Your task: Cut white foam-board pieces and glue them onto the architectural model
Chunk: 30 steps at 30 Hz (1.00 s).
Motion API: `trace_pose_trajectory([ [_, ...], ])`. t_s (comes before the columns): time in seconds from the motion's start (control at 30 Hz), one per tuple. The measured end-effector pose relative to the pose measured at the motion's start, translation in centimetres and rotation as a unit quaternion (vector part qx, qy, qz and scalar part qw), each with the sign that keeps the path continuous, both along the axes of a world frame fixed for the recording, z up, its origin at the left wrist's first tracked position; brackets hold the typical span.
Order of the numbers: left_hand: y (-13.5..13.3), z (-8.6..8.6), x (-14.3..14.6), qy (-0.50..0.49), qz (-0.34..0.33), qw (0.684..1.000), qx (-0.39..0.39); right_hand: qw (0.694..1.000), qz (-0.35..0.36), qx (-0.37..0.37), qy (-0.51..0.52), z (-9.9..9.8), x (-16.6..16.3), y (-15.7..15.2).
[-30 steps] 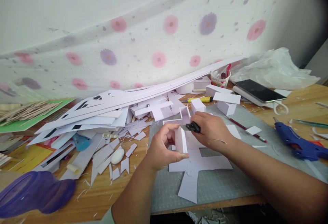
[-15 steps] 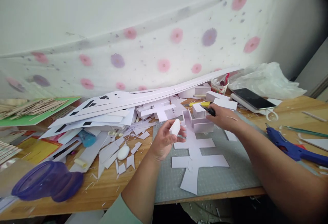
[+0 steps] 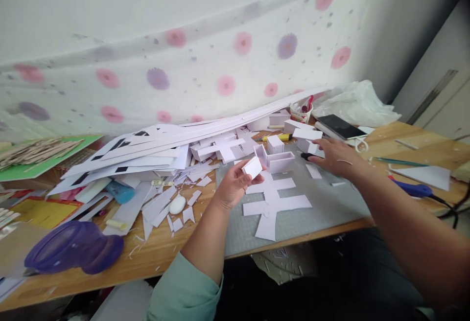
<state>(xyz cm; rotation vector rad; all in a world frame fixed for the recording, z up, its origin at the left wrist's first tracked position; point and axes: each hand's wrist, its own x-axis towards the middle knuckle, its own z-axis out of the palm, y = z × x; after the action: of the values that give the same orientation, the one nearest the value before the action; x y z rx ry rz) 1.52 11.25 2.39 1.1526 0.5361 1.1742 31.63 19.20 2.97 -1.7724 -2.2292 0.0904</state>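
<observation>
My left hand (image 3: 235,184) is closed on a small white foam-board piece (image 3: 252,167), held above the grey cutting mat (image 3: 323,208). Under it lies a cross-shaped white cut-out (image 3: 273,203). A half-built white foam-board box (image 3: 277,159) stands on the mat just beyond. My right hand (image 3: 336,157) lies over the mat to the right, closed on a black-handled tool (image 3: 305,155) whose tip shows at the fingers.
White sheets and offcuts (image 3: 157,154) pile at the left and back. Small white boxes (image 3: 304,132), a yellow cutter (image 3: 281,137), a cup (image 3: 301,113), a phone (image 3: 340,125) and a plastic bag (image 3: 352,103) sit behind. A blue glue gun (image 3: 413,189) lies right; a purple container (image 3: 75,247) left.
My right hand has moved with the black tool away from the piece to the right of the mat. My left hand keeps the white piece. The view has swung right.
</observation>
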Motion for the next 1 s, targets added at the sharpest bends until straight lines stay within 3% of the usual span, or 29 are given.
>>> trace_pose_trajectory([
  [0.03, 0.0, 0.0, 0.1, 0.014, -0.003, 1.000, 0.002, 1.000, 0.016, 0.009, 0.021, 0.3, -0.6, -0.7],
  [0.1, -0.1, 0.1, 0.4, 0.035, -0.018, 0.999, -0.002, 0.979, 0.101, 0.005, 0.175, 0.6, -2.6, -2.4],
  [0.2, -0.2, -0.2, 0.7, 0.074, -0.033, 0.997, -0.001, 0.909, 0.221, -0.066, 0.347, 0.5, -6.2, -4.9],
  [0.27, -0.1, -0.4, 0.9, 0.108, -0.025, 0.994, 0.022, 0.891, 0.235, -0.060, 0.382, -0.1, -8.3, -6.1],
  [0.37, -0.1, -0.8, 1.3, 0.150, -0.005, 0.987, 0.054, 0.875, 0.198, -0.032, 0.439, -1.5, -10.2, -7.0],
  [0.5, -0.6, -0.8, 1.6, 0.222, -0.037, 0.971, 0.073, 0.827, 0.177, -0.028, 0.532, -3.2, -9.7, -7.2],
  [0.57, -0.5, -0.6, 1.3, 0.325, 0.011, 0.935, 0.141, 0.826, 0.189, -0.052, 0.529, -3.5, -8.2, -7.2],
  [0.63, -0.1, -0.4, 0.5, 0.437, 0.144, 0.861, 0.217, 0.843, 0.192, -0.100, 0.492, -3.4, -6.4, -7.3],
  [0.73, 1.1, -0.3, -1.0, 0.504, 0.300, 0.776, 0.233, 0.886, 0.179, -0.147, 0.402, -3.1, -3.9, -7.9],
  [0.83, 2.5, -0.8, -1.9, 0.564, 0.335, 0.719, 0.229, 0.909, 0.171, -0.148, 0.351, -3.6, -2.6, -8.8],
  [1.0, 3.5, -1.3, -1.1, 0.640, 0.312, 0.654, 0.255, 0.905, 0.185, -0.139, 0.357, -4.8, -2.3, -9.4],
])
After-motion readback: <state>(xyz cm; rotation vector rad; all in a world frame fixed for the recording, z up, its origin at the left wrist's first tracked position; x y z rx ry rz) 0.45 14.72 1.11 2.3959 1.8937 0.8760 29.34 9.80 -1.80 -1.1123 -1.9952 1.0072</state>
